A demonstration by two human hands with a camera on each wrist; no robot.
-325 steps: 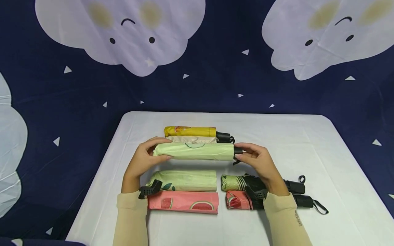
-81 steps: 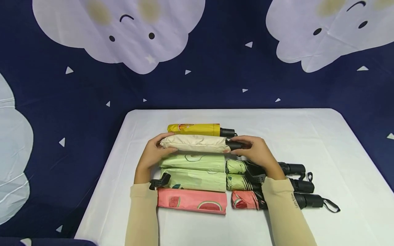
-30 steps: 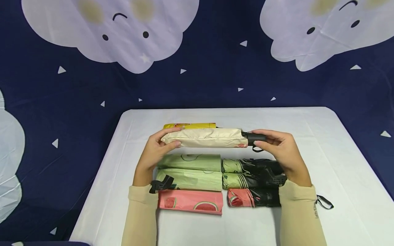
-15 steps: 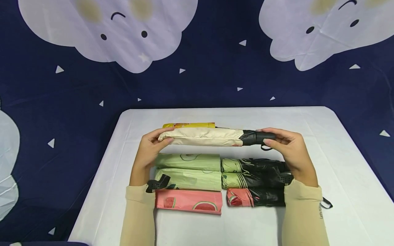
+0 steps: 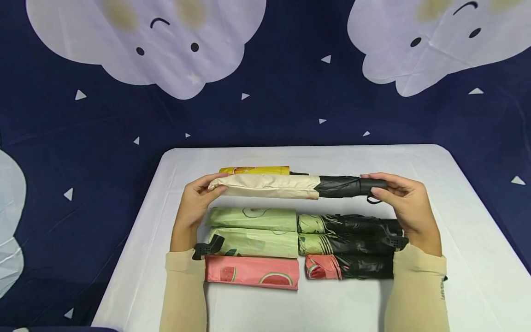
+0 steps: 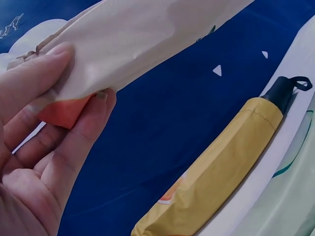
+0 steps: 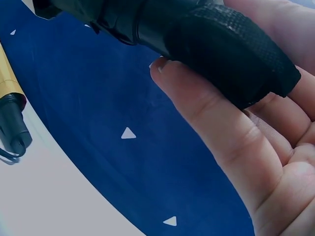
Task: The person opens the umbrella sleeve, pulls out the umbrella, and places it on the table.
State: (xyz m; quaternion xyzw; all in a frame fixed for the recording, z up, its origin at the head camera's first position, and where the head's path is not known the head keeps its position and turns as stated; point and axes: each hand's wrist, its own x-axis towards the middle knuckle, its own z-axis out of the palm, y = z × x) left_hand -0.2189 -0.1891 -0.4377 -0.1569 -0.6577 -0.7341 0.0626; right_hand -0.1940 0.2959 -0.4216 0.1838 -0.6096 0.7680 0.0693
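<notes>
My left hand (image 5: 194,207) pinches the closed end of a cream fabric umbrella cover (image 5: 265,186), thumb on the near side and fingers behind. From the cover's right end sticks out a folded black umbrella (image 5: 338,186), its other part hidden inside. My right hand (image 5: 410,203) grips the umbrella's black handle (image 7: 211,49) between thumb and fingers, a wrist loop hanging below. Cover and umbrella are held level above the table. Just behind them lies a yellow covered umbrella (image 6: 221,167), partly hidden in the head view.
Two light green covers (image 5: 253,242) and a pink watermelon cover (image 5: 253,272) lie in a stack of rows on the white table (image 5: 340,304). To their right, several folded umbrellas with black handles line up, such as the pink-tipped one (image 5: 323,267). A dark blue cloth (image 5: 290,120) hangs behind.
Earlier both hands held a green covered umbrella; its cover and umbrella now lie apart in the rows. The cream one was lifted, and my right hand has moved right, drawing the black umbrella out.
</notes>
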